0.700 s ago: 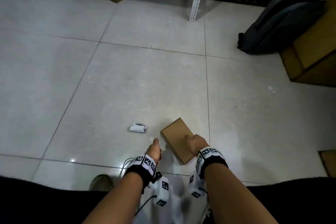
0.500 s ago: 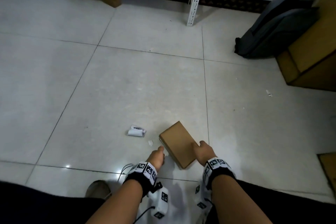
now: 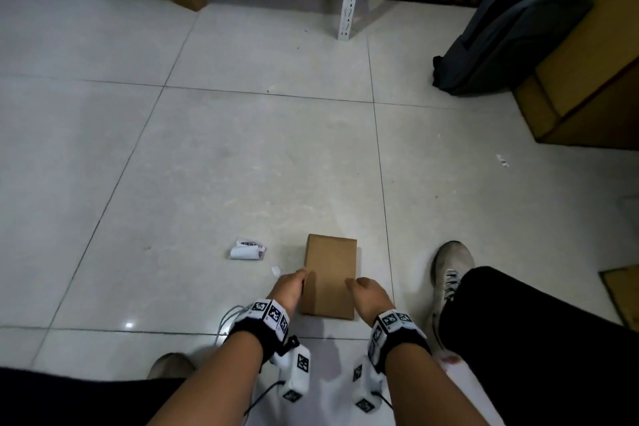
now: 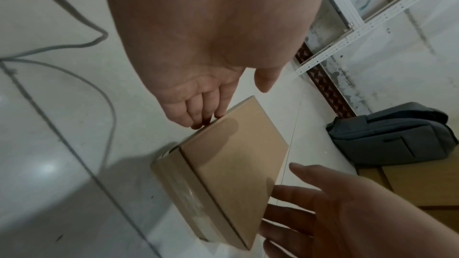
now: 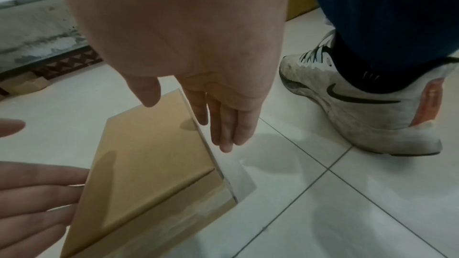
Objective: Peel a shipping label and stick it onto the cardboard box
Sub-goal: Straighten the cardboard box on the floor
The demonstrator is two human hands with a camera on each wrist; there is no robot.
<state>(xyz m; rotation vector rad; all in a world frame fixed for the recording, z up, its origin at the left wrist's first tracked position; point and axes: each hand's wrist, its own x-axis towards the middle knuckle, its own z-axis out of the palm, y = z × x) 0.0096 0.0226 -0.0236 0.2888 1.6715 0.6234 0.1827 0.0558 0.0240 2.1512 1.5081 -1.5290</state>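
The left hand [image 3: 288, 290] and the right hand [image 3: 368, 294] are flanking the near end of a flat, plain brown cardboard box [image 3: 330, 275] lying on the pale tiled floor [image 3: 207, 166], their fingers [image 4: 198, 114] straight and loosely spread, the left fingertips touching its side edge and the right ones lying alongside the opposite edge. A curled white printed shipping label [image 3: 247, 249] is lying just left of the box, apart from both hands. Farther off, a dark grey backpack [image 3: 508, 34] is leaning against a large brown carton [image 3: 587, 79].
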